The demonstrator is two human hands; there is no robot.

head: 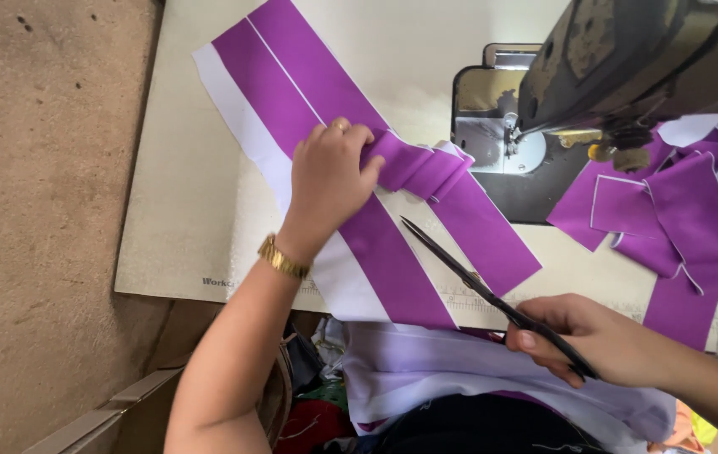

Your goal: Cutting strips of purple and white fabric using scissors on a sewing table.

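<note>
My left hand [330, 175], with a gold watch at the wrist, pinches a folded bundle of purple fabric [423, 170] on the sewing table [182, 210]. Long purple strips with white backing [291, 84] run diagonally across the table under it. My right hand [596, 338] grips the handles of black scissors [468, 273], whose blades point up-left toward the folded fabric and hover over a purple strip. The blades look slightly parted.
A dark sewing machine [611, 59] stands at the back right over its metal plate [493, 139]. A pile of cut purple and white pieces [678, 210] lies at the right. White cloth [460, 370] hangs over my lap. Bare floor [39, 210] lies left.
</note>
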